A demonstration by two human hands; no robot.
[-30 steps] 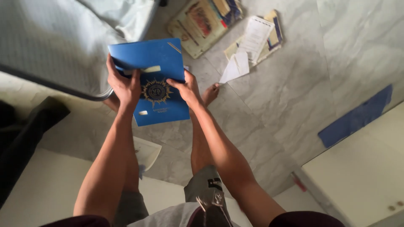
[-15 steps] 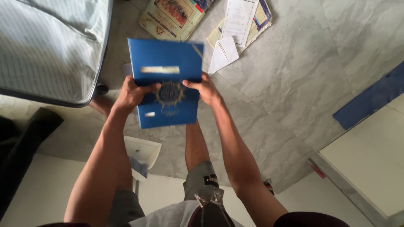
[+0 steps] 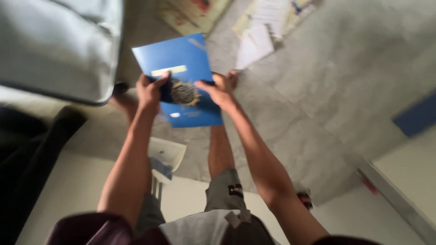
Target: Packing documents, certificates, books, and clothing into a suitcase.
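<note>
Both hands, left hand (image 3: 152, 88) and right hand (image 3: 219, 90), stay clamped on the blue folder (image 3: 181, 75), now tilted toward eleven o'clock, nearer the grey suitcase (image 3: 59, 45).

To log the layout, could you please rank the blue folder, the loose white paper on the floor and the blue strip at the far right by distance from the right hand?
1. Blue folder: held in the right hand.
2. White paper: on the floor, up-right.
3. Blue strip: far right edge.
</note>
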